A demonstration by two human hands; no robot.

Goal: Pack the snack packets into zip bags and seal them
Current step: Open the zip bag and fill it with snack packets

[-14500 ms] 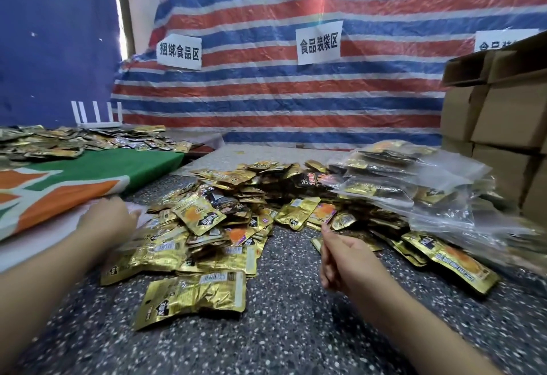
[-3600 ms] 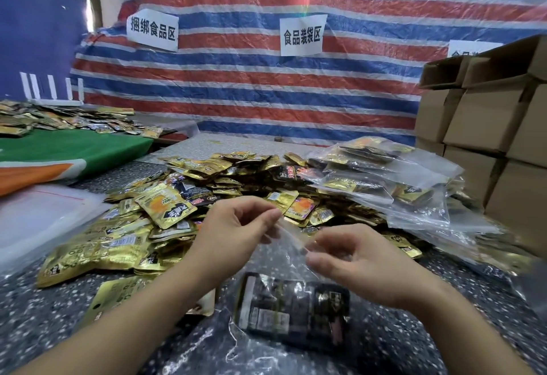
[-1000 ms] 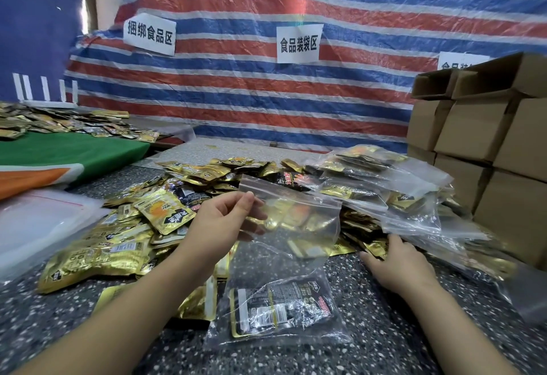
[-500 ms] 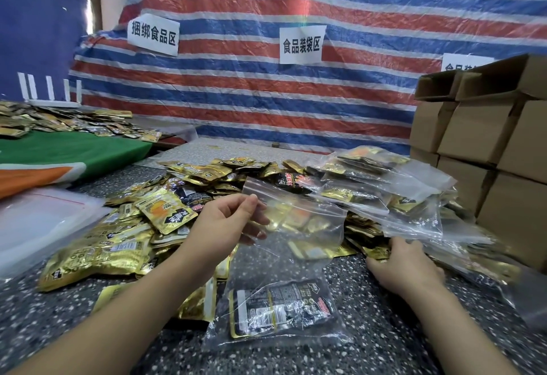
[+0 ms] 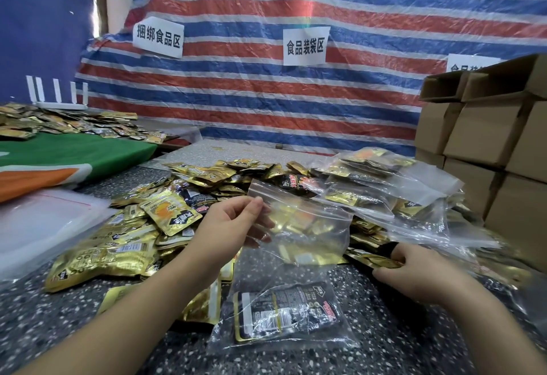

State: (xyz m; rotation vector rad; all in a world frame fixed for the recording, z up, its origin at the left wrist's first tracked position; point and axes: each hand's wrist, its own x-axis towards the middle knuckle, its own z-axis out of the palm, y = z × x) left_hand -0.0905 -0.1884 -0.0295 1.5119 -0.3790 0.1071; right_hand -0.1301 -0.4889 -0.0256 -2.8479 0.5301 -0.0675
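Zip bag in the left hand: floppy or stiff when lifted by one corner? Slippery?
Likely floppy: the zip bag, pinched at its top corner by the left hand, creases and sags down to the speckled table. Probably bottom-heavy, since the dark packets sit low inside. The glossy film looks slick, so a pinch near the zip strip seems safest.

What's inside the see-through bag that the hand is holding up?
The zip bag, pinched by the left hand, holds dark snack packets at its bottom. How many are stacked there cannot be told. Its upper part looks empty.

The right hand (image 5: 420, 271) has now pinched a gold packet (image 5: 377, 260) from the heap.
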